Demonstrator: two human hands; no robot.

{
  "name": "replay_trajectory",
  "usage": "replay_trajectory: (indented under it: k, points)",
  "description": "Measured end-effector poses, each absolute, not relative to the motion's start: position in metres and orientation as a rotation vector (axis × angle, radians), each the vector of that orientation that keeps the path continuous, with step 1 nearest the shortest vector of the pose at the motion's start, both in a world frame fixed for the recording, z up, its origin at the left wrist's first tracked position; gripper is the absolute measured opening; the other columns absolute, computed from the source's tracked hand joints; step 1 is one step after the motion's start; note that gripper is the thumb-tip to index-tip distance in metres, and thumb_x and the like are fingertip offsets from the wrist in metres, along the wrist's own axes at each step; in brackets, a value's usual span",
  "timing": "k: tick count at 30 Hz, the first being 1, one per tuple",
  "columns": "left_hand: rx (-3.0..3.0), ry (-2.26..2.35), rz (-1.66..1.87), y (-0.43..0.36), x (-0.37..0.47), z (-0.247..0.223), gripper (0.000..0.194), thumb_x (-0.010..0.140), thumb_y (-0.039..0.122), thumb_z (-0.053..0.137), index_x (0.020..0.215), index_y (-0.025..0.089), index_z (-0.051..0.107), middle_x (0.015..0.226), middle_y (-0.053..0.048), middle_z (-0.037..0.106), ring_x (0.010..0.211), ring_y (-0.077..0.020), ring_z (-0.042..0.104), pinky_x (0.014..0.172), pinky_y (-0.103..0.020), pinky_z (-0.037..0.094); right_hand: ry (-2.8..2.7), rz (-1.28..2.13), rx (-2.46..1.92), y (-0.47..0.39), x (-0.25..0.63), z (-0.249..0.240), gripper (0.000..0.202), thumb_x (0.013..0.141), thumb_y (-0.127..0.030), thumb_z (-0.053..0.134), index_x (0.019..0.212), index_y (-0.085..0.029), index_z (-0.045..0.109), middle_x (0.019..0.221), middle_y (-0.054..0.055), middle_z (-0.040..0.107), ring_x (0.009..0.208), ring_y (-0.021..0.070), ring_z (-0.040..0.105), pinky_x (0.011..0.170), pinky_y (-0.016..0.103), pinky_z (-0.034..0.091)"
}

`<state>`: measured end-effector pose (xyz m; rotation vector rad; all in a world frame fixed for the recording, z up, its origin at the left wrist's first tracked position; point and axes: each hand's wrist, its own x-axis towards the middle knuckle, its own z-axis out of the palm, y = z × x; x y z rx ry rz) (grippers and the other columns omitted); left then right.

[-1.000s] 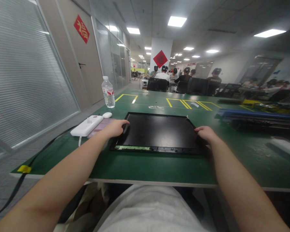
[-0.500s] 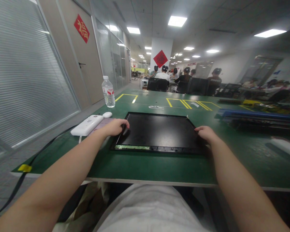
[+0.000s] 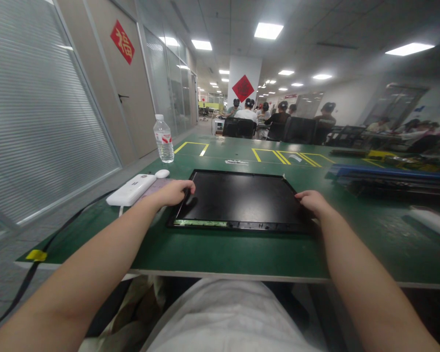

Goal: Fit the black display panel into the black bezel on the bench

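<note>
A black flat screen panel (image 3: 242, 199) in a thin dark frame lies face up on the green table (image 3: 227, 254). Along its near edge runs a bare strip, greenish on the left and black with small parts on the right. My left hand (image 3: 176, 191) grips the panel's left edge, fingers curled over the rim. At the right edge my right hand (image 3: 312, 200) pinches the frame between thumb and fingers. Parts of both hands' undersides are hidden.
Left of the panel lie a white power bank (image 3: 131, 189) with a cable and a small white oval object (image 3: 162, 173). A water bottle (image 3: 164, 139) stands behind them. Blue and black long parts (image 3: 388, 178) are stacked at right. Several people sit farther back.
Nothing on the table has visibly moved. The view has shifted very slightly; both hands keep their places on the panel's edges.
</note>
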<state>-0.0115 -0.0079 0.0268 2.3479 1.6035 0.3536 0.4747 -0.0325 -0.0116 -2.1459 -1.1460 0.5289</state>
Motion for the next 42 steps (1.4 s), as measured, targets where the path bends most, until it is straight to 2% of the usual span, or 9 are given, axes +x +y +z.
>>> replay_trajectory:
  k: [7,15,22,25,27,31,35,39,42]
  points:
    - [2.326,1.659,0.369,-0.005,-0.010,0.023,0.041,0.063,0.011,0.048,0.094,0.029,0.069,0.098,0.001,0.075,0.097,-0.0226,0.069,0.087,-0.030,0.053,-1.146,0.512,-2.150,-0.035,0.472,-0.010,0.036,0.073,-0.002,0.058,0.098,-0.015,0.081,0.080,0.008,0.074,0.073,0.0185,0.067,0.067,0.025,0.052]
    - [2.426,1.724,0.461,-0.001,-0.009,0.016,0.060,0.066,0.007,0.050,0.120,0.023,0.071,0.136,-0.007,0.067,0.127,-0.0247,0.062,0.109,-0.029,0.045,-1.181,0.479,-2.173,-0.037,0.468,-0.006,0.038,0.069,0.001,0.057,0.094,-0.015,0.081,0.090,0.009,0.076,0.079,0.0189,0.068,0.070,0.024,0.051]
    - [2.285,1.905,0.266,-0.005,-0.006,0.019,0.057,0.090,0.025,0.049,0.147,0.017,0.051,0.143,-0.014,0.065,0.127,-0.0277,0.063,0.105,-0.033,0.048,-1.215,0.342,-2.243,-0.037,0.472,-0.004,0.054,0.070,-0.010,0.067,0.123,-0.018,0.073,0.097,0.011,0.075,0.084,0.0238,0.071,0.073,0.029,0.055]
    - [2.295,1.873,0.273,-0.005,-0.006,0.016,0.053,0.094,0.028,0.045,0.145,0.016,0.052,0.143,-0.014,0.064,0.127,-0.0277,0.063,0.106,-0.034,0.047,-1.294,0.390,-2.325,-0.036,0.473,-0.003,0.036,0.072,-0.011,0.066,0.106,-0.016,0.079,0.091,0.013,0.075,0.083,0.0259,0.072,0.075,0.031,0.055]
    - [2.261,1.848,0.358,-0.004,-0.007,0.013,0.050,0.093,0.024,0.046,0.141,0.018,0.056,0.142,-0.012,0.066,0.126,-0.0261,0.064,0.106,-0.033,0.048,-1.311,0.438,-2.330,-0.036,0.473,-0.004,0.029,0.072,-0.009,0.065,0.096,-0.015,0.080,0.082,0.012,0.074,0.080,0.0257,0.072,0.075,0.031,0.055]
    - [2.116,1.764,0.644,0.002,-0.007,0.003,0.051,0.087,0.016,0.052,0.137,0.020,0.060,0.140,-0.011,0.067,0.129,-0.0260,0.062,0.108,-0.035,0.047,-1.171,0.470,-2.239,-0.035,0.472,-0.010,0.030,0.070,-0.005,0.065,0.095,-0.015,0.079,0.072,0.008,0.071,0.071,0.0228,0.069,0.070,0.030,0.054]
    - [1.890,1.620,0.993,0.008,-0.005,-0.005,0.052,0.080,0.021,0.065,0.132,0.019,0.062,0.136,-0.014,0.069,0.130,-0.0301,0.061,0.108,-0.039,0.048,-1.035,0.461,-2.076,-0.034,0.469,-0.012,0.021,0.068,-0.005,0.066,0.083,-0.016,0.075,0.069,0.005,0.069,0.066,0.0197,0.065,0.066,0.028,0.052]
    - [1.687,1.436,1.213,0.009,-0.003,-0.005,0.067,0.069,0.021,0.076,0.134,0.019,0.059,0.133,-0.016,0.070,0.116,-0.0327,0.069,0.102,-0.046,0.053,-0.906,0.543,-1.884,-0.035,0.463,-0.007,0.022,0.068,-0.012,0.071,0.088,-0.019,0.070,0.069,0.002,0.067,0.064,0.0181,0.063,0.061,0.028,0.051]
    - [1.589,1.318,1.321,0.008,-0.001,-0.002,0.070,0.065,0.017,0.077,0.133,0.018,0.059,0.138,-0.016,0.066,0.120,-0.0306,0.067,0.104,-0.045,0.051,-0.876,0.644,-1.790,-0.038,0.461,-0.002,0.028,0.065,-0.012,0.074,0.090,-0.021,0.065,0.071,0.000,0.067,0.065,0.0185,0.063,0.060,0.029,0.052]
